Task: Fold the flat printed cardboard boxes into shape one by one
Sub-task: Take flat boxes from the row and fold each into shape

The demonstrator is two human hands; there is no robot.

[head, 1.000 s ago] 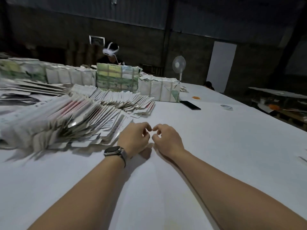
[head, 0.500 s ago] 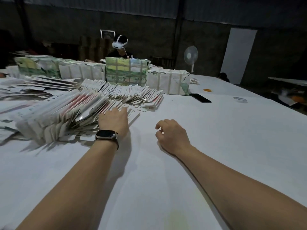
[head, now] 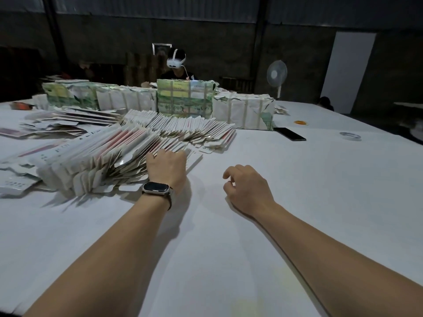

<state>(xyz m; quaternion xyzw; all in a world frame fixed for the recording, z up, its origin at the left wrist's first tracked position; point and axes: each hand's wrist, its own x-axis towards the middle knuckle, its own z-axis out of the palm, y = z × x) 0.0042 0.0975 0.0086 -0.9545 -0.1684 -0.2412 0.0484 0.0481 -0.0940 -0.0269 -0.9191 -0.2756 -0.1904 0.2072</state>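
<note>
A long fanned row of flat white printed boxes (head: 91,156) leans on the white table (head: 297,202) at the left. A second fanned row (head: 183,126) lies behind it. My left hand (head: 167,167), with a watch on the wrist, rests on the near end of the front row, its fingertips on the edges of the last flat boxes; whether it grips one I cannot tell. My right hand (head: 247,186) hovers just over the bare table to the right, fingers loosely curled, holding nothing.
Wrapped bundles of boxes (head: 185,99) stand along the back. Loose flat boxes (head: 68,120) lie at the far left. A black phone (head: 289,133), a tape ring (head: 350,135) and a small orange item (head: 300,122) lie at the right. A person with a headset (head: 176,62) sits behind; a fan (head: 277,74) stands nearby.
My hands were together at the table's middle. The left hand has reached forward and left onto the end of the front row of flat boxes; the right hand has stayed over the table.
</note>
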